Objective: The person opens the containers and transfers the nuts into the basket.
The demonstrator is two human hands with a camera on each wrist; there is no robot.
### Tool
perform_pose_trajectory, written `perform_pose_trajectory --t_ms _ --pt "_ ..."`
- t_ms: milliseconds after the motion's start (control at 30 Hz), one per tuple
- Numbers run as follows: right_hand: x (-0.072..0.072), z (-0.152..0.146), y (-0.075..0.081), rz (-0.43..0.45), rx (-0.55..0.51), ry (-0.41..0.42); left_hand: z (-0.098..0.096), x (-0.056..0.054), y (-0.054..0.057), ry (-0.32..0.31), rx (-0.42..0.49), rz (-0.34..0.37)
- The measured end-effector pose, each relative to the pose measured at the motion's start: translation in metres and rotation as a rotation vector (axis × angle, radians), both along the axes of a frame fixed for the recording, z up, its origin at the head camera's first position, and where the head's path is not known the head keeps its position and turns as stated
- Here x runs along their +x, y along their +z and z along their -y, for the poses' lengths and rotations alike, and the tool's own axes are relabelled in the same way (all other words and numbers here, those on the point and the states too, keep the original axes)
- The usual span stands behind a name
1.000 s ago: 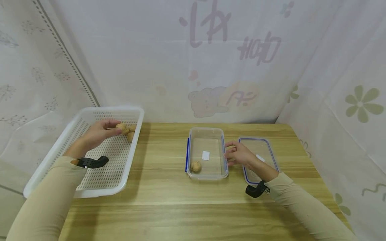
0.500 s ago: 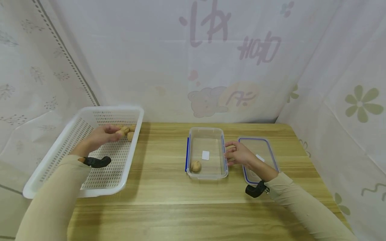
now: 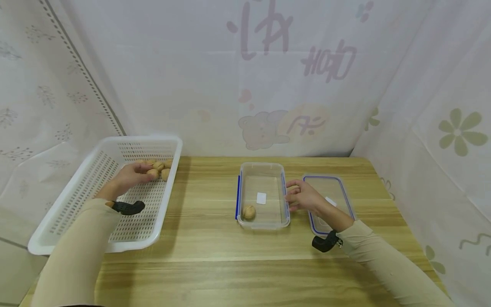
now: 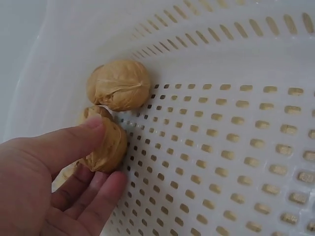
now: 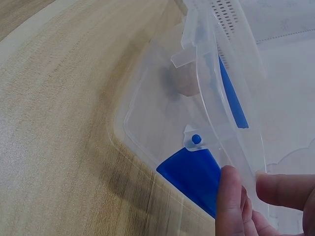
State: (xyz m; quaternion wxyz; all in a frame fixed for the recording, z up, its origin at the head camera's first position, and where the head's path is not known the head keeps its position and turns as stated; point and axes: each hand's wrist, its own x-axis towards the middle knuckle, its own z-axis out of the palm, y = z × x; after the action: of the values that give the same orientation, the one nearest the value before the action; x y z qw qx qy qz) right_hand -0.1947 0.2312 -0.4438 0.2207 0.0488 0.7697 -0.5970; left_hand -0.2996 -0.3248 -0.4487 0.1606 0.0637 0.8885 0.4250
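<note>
In the head view my left hand (image 3: pixel 130 178) reaches into the white slotted plastic basket (image 3: pixel 126 234) on the left. Between thumb and fingers it pinches a walnut (image 4: pixel 109 150), seen close up in the left wrist view. Another walnut (image 4: pixel 120 84) lies just beyond that one, and several more sit by the basket's far right corner. My right hand (image 3: pixel 304 197) grips the right side wall of a clear food container (image 3: pixel 270 183), thumb on one face of the wall and fingers on the other. One walnut (image 3: pixel 249 212) rests in the container's near left corner.
A clear lid (image 3: pixel 322 183) with a blue seal lies flat right of the container, partly under my right hand and wrist. Blue clips (image 5: pixel 194 174) hang along the container's sides. Printed curtains (image 3: pixel 215 94) hang behind the wooden table (image 3: pixel 215 243).
My left hand has moved slightly right and towards me, away from one walnut and onto a nearer one; more walnuts now show behind it. My right hand and the container have stayed put.
</note>
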Motion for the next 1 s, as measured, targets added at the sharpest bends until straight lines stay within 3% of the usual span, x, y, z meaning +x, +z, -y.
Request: perform_pose_trajectory --t_ms 233,533,1000 --pt "-0.001 0.001 0.0 0.001 0.006 -0.002 -0.005 -0.004 -0.002 0.019 -0.049 -0.042" --pt "-0.001 0.001 -0.001 0.001 0.015 -0.002 -0.012 -0.002 -0.004 0.046 -0.035 -0.089" --pt "-0.002 0.0 -0.002 -0.004 -0.007 -0.006 -0.013 -0.001 0.004 0.039 -0.027 -0.062"
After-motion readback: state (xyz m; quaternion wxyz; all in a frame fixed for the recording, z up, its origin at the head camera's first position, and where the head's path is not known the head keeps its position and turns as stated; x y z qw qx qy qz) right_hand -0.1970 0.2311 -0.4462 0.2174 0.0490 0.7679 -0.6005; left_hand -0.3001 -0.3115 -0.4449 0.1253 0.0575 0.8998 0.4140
